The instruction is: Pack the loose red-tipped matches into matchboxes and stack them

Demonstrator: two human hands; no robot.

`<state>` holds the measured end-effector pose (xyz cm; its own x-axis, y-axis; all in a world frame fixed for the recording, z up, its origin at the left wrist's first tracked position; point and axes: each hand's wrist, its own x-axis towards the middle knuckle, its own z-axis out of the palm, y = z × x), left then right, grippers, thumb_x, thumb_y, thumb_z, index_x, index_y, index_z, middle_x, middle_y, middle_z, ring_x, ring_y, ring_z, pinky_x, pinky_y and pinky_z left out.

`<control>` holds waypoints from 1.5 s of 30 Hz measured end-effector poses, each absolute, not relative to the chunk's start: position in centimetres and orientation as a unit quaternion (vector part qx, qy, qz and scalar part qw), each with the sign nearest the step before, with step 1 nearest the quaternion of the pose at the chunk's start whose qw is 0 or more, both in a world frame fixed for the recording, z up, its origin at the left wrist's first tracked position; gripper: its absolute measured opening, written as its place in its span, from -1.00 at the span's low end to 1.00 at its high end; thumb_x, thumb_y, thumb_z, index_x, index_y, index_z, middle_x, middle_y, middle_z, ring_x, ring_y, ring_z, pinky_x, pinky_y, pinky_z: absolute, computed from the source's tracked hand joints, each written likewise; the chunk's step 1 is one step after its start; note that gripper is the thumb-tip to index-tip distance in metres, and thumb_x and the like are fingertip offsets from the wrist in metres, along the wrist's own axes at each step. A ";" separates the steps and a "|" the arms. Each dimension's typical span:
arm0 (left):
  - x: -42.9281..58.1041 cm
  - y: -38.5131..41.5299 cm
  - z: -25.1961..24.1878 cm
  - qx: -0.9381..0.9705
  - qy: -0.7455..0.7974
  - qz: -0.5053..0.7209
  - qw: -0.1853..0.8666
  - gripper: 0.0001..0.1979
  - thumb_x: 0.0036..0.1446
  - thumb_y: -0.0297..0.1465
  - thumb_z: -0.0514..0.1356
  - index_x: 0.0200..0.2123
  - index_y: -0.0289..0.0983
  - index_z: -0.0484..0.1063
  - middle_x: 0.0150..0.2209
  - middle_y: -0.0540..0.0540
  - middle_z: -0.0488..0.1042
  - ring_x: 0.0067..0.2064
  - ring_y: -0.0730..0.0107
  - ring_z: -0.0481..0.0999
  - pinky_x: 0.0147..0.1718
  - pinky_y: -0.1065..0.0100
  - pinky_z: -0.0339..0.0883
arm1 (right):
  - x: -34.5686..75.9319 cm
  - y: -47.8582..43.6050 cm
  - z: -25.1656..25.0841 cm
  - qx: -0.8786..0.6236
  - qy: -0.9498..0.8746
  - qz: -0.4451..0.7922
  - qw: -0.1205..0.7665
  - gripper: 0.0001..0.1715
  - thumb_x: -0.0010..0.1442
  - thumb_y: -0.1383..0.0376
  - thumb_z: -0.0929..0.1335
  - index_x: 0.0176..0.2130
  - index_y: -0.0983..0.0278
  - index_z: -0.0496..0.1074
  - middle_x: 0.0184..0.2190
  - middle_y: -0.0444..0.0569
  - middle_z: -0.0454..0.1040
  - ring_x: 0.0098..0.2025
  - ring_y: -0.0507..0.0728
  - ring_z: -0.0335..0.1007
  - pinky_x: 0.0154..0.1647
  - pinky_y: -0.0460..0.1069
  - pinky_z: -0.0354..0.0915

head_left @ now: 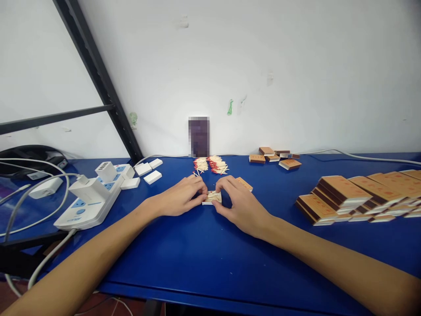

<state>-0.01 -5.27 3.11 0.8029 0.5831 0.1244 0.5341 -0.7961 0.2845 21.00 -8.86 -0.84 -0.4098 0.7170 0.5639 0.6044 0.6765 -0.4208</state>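
A small white matchbox tray filled with matches lies on the blue table between both hands. My left hand grips its left end with thumb and fingers curled. At the right end, my right hand pinches the tray between thumb and index finger. Just behind my right hand is an orange matchbox cover, partly hidden by it. Beyond the tray lie two piles of loose red-tipped matches, a left pile and a right pile.
Stacked matchboxes fill the right side; several more matchboxes lie at the back. White trays sit at back left beside a power strip with plugs and cables. A pixelated dark panel stands against the wall. The blue table extends toward me.
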 end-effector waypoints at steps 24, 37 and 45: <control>0.2 -5.5 3.4 0.944 0.293 0.121 0.092 -0.76 0.37 -0.30 -0.10 -0.28 -0.26 0.27 -0.28 -0.07 0.34 -0.25 0.35 0.27 -0.17 0.27 0.14 | 21.3 -8.6 -0.9 -0.442 -0.810 0.101 0.371 -0.86 0.33 0.28 0.23 -0.11 0.23 0.30 -0.16 -0.01 0.45 -0.12 0.16 0.33 -0.09 0.06 0.23; -0.1 -5.1 2.8 0.945 0.293 0.115 0.084 -0.76 0.38 -0.30 -0.11 -0.26 -0.25 0.27 -0.26 -0.08 0.33 -0.24 0.33 0.28 -0.19 0.27 0.16 | 21.2 -8.7 -0.5 -0.437 -0.821 0.100 0.353 -0.85 0.34 0.36 0.19 -0.29 0.24 0.28 -0.30 -0.05 0.43 -0.24 0.12 0.27 -0.20 0.01 0.18; -0.1 -5.2 2.9 0.945 0.290 0.124 0.090 -0.77 0.39 -0.31 -0.13 -0.27 -0.25 0.22 -0.26 -0.07 0.31 -0.25 0.34 0.26 -0.20 0.26 0.17 | 21.1 -8.8 -0.4 -0.442 -0.817 0.111 0.353 -0.85 0.31 0.37 0.19 -0.29 0.24 0.30 -0.28 -0.05 0.43 -0.22 0.12 0.27 -0.17 0.02 0.18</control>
